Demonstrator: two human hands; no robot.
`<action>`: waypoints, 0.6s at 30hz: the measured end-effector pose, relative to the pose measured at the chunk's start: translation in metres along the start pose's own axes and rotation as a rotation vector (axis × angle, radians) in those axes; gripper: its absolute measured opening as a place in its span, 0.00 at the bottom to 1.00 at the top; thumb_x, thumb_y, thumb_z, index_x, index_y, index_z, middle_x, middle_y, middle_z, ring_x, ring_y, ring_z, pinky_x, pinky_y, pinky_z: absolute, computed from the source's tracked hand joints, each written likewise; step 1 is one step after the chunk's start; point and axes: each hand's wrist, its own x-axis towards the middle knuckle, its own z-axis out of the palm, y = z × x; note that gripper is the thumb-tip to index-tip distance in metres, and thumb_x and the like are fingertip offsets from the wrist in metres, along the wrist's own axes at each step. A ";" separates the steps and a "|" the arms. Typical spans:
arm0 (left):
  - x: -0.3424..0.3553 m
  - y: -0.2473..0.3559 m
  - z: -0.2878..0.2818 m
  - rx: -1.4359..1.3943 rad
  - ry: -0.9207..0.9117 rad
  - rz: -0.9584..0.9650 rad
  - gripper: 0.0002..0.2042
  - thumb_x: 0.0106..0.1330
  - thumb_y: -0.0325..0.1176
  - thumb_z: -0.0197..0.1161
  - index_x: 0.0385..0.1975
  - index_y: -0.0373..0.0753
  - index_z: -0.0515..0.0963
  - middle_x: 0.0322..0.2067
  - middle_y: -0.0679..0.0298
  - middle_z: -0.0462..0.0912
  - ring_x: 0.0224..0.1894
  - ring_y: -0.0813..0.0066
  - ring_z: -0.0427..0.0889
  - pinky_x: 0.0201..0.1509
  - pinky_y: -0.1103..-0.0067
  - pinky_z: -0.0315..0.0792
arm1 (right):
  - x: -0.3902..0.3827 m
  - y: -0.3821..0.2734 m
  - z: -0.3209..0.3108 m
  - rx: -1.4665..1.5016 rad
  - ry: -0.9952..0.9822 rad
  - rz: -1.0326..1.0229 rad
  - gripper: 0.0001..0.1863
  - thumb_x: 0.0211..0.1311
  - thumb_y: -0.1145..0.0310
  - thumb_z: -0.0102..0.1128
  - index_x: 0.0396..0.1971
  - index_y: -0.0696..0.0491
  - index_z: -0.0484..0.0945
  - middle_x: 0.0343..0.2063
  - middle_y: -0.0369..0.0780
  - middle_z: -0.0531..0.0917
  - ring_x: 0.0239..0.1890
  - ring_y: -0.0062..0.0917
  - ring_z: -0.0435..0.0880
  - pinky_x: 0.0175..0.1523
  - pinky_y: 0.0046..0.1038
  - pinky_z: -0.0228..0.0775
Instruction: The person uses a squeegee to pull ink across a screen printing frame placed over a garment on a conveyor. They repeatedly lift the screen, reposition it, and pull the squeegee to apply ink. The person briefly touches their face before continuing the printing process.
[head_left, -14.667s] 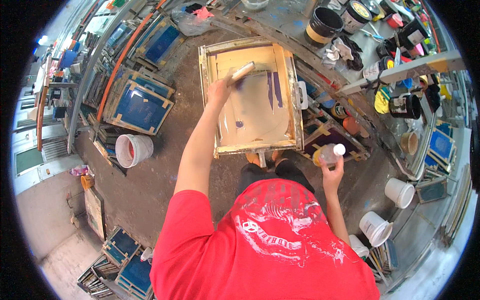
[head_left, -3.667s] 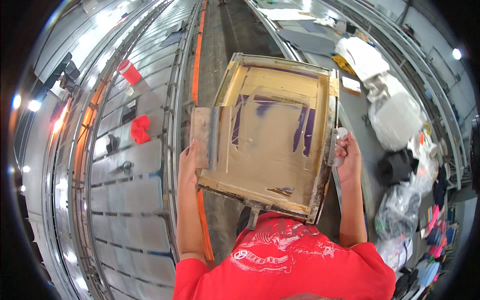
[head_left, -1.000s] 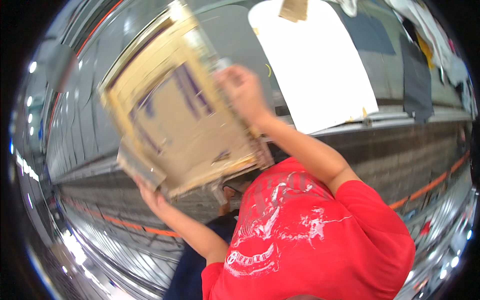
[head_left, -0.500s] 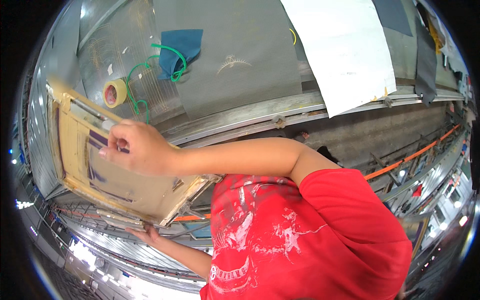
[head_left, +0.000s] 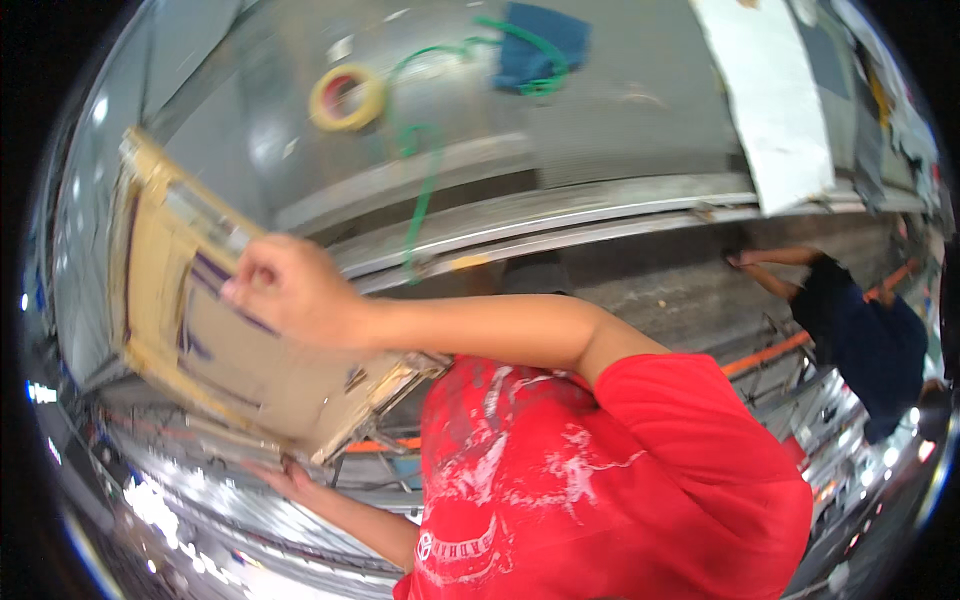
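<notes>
A tape-edged screen-printing frame (head_left: 285, 375), tan with purple marks on its mesh, stands tilted at the left. In front of its upper part is my right hand (head_left: 300, 290), fingers curled and thumb against them. Anything in that pinch is too blurred to make out. My left hand (head_left: 290, 482) is at the frame's lower edge, fingers stretched out along it. Part of that hand is hidden by the edge. A greyish strip (head_left: 205, 212) lies along the frame's upper bar, near my right hand.
On the long grey table (head_left: 640, 130) lie a roll of yellow tape (head_left: 372, 103), a blue cloth (head_left: 540, 45), a green cord (head_left: 424, 195) and a white sheet (head_left: 785, 110). A metal rail (head_left: 590, 215) runs along its edge. A person in dark clothes (head_left: 870, 340) is at the right.
My view has turned, so the tape, cloth and white sheet appear farther right. My right hand's fingers look more closed. A person has come into view at the right.
</notes>
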 end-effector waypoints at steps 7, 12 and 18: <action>0.045 -0.021 -0.028 0.024 -0.106 0.029 0.44 0.69 0.64 0.56 0.76 0.42 0.52 0.75 0.58 0.55 0.75 0.58 0.55 0.78 0.60 0.48 | -0.019 -0.007 -0.022 -0.130 -0.233 0.007 0.17 0.60 0.56 0.68 0.42 0.50 0.76 0.39 0.41 0.75 0.36 0.32 0.75 0.43 0.32 0.70; 0.045 -0.023 -0.016 -0.036 -0.149 -0.043 0.41 0.72 0.62 0.52 0.76 0.42 0.49 0.76 0.59 0.52 0.75 0.61 0.55 0.78 0.65 0.51 | -0.017 0.004 -0.025 -0.123 -0.306 -0.114 0.29 0.60 0.58 0.67 0.59 0.48 0.68 0.51 0.46 0.73 0.48 0.40 0.80 0.51 0.39 0.73; 0.030 -0.016 -0.005 0.086 -0.109 0.062 0.42 0.71 0.65 0.50 0.76 0.42 0.50 0.76 0.59 0.53 0.75 0.60 0.54 0.78 0.63 0.50 | -0.015 0.010 -0.025 -0.099 -0.338 -0.185 0.34 0.60 0.60 0.66 0.64 0.47 0.63 0.54 0.50 0.72 0.54 0.47 0.78 0.56 0.44 0.71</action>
